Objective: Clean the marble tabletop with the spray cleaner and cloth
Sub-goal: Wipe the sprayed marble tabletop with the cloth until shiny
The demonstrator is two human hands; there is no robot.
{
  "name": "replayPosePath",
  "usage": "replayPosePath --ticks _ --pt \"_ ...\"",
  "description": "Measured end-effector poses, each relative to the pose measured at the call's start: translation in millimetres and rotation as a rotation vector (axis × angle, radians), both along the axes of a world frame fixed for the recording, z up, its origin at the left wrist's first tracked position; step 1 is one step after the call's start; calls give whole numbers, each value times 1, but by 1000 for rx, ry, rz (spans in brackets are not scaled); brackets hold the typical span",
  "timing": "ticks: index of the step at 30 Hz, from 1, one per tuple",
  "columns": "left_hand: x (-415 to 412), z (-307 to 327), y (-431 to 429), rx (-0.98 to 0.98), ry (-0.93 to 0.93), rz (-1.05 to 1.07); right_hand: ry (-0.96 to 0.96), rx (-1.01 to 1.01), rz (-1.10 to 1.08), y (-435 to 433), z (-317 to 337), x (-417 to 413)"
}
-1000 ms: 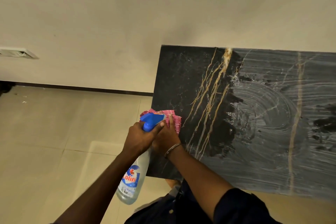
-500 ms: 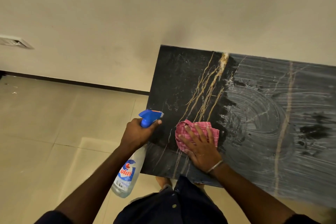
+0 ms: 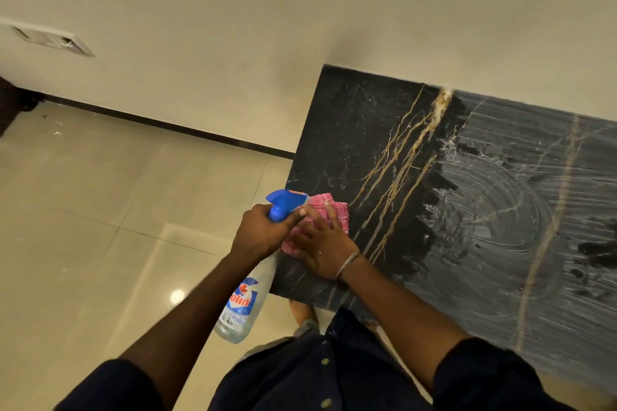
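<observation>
Two hands share the work at the left end of the marble tabletop (image 3: 350, 130). Head view: the left hand (image 3: 263, 233) wraps the neck of the spray cleaner (image 3: 243, 297), held off the edge, probably to keep it ready. The right hand (image 3: 322, 243) presses flat, fingers spread, on the pink cloth (image 3: 334, 213), apparently to wipe wide. Streaky film covers the slab rightward.

One legible marking is noted. The spray cleaner bottle (image 3: 241, 305), lower centre of the frame, carries a blue and white label with red lettering reading "olin"; the first letter is partly cut off by the label's curve. A red and white emblem sits above the word. Smaller print lower on the label cannot be read.
</observation>
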State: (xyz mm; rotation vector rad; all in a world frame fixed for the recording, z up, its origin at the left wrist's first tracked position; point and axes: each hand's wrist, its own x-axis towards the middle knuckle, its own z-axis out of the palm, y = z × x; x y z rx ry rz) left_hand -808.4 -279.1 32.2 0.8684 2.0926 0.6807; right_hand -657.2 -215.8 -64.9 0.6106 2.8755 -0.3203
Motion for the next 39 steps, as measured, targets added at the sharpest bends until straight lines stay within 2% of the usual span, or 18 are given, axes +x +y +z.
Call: replayPosePath --ticks 2,8,12,16,19,23,27,31,39 --pt "2 0 -3 15 8 -3 6 -32 -23 0 -2 20" --pt "15 2 -9 37 5 -20 -34 55 -132 -19 -6 105" --pt "23 0 -16 42 1 -17 -76 34 -185 -30 -2 120" --pt "26 -2 -25 55 -16 7 -122 -6 -225 -34 1 92" --pt "24 -3 -31 40 -26 43 -117 -87 -175 -40 0 49" --pt "17 -6 -37 9 11 101 -77 -62 -29 -56 8 -9" --pt "9 -5 -39 5 47 122 38 -64 3 -61 14 -36" --pt "6 -5 -39 16 21 107 42 -22 136 -62 -5 7" --pt "13 -2 -30 -5 -5 96 40 -2 116 -58 -9 109"
